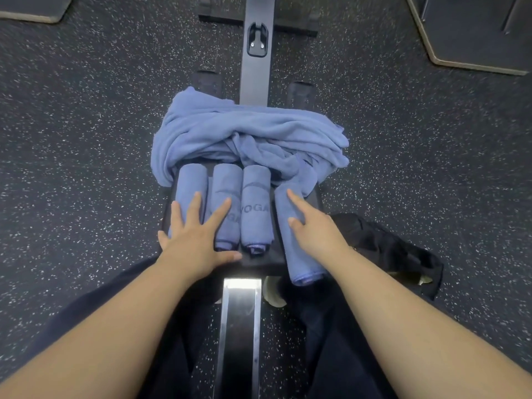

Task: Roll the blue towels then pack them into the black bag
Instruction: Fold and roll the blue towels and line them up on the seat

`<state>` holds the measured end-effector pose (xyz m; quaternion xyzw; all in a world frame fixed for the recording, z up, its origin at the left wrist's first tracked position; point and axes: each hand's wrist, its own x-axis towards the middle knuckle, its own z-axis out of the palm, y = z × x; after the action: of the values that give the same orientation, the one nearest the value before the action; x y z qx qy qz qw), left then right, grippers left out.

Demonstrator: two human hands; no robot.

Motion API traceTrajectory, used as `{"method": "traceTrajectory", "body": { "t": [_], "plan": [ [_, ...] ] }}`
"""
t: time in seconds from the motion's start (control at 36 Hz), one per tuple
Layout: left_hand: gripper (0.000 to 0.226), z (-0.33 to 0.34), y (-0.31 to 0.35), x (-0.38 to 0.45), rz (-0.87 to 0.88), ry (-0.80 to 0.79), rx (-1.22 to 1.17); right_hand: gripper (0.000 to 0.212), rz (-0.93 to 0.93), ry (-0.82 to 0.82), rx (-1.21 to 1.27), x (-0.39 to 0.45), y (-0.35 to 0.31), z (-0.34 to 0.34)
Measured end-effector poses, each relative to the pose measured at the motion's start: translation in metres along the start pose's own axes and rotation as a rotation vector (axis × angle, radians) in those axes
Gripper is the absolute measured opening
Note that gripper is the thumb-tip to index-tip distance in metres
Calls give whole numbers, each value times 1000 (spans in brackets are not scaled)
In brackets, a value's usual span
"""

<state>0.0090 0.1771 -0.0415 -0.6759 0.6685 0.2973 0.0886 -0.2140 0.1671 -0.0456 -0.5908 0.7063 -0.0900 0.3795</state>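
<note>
Steel rail (240,326): runs near to far under the black seat (260,259).
Left hand (195,237): flat, fingers spread, on the two left rolls (192,182).
Right hand (313,228): fingers straight, resting on the right roll (299,266), which overhangs the near edge.
Middle roll (256,208): marked YOGA.
Bag (388,246): black, on the floor right of the seat, possibly open.
Loose towels (244,133): heaped at the far end.

Both bare forearms are stretched forward, converging toward the middle. The left hand (192,237) is laid palm-down, its fingers straight and spread, thumb held out to the side. The right hand (312,226) is held with its forefinger extended, the other fingers bent under.
</note>
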Motion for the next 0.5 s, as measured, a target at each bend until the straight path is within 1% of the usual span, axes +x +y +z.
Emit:
{"method": "traceTrajectory", "body": {
  "t": [0.17, 0.31, 0.5],
  "plan": [
    [89, 3, 3, 10, 45, 22, 34, 56, 12, 99, 29, 22, -7, 1],
    [91, 8, 5, 18, 57, 76, 61, 55, 8, 169, 38, 43, -13, 1],
    [91, 13, 9, 23, 52, 141, 84, 56, -26, 200, 30, 59, -15, 5]
  ]
}}
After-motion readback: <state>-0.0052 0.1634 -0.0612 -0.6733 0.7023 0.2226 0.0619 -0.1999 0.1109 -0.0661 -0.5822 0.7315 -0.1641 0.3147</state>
